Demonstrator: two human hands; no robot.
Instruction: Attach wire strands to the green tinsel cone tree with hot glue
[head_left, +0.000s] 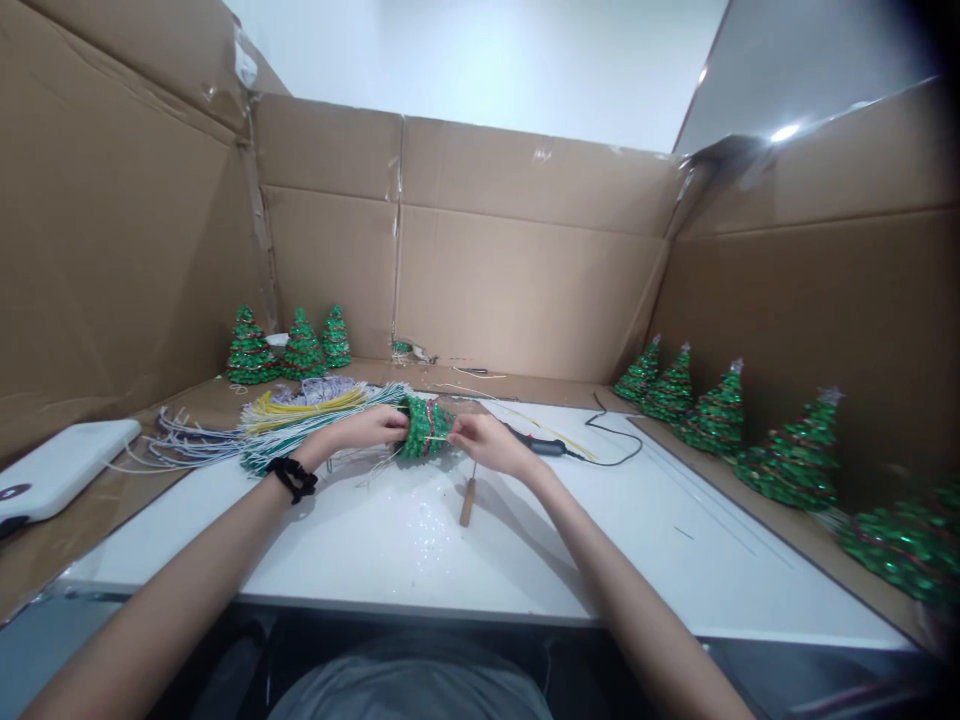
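A small green Christmas tree [421,428] with a red garland lies on its side between my hands, low over the white tabletop [360,560]. My left hand [367,428] grips it at its wide end, fingers closed on the edge. My right hand [489,442] pinches a thin pale yellow strand [436,438] that runs across the tree's side. Just under the right hand lies a wooden-handled tool [468,503]; its tip is hard to make out. A black corded tool [547,446] lies behind that hand, partly hidden.
Bundles of white, yellow and green strands [300,408] spread left of the tree. Finished-looking trees stand at back left [251,350] and along the right cardboard wall [795,455]. A white device [71,465] sits at far left. A black cord [626,440] curls at right.
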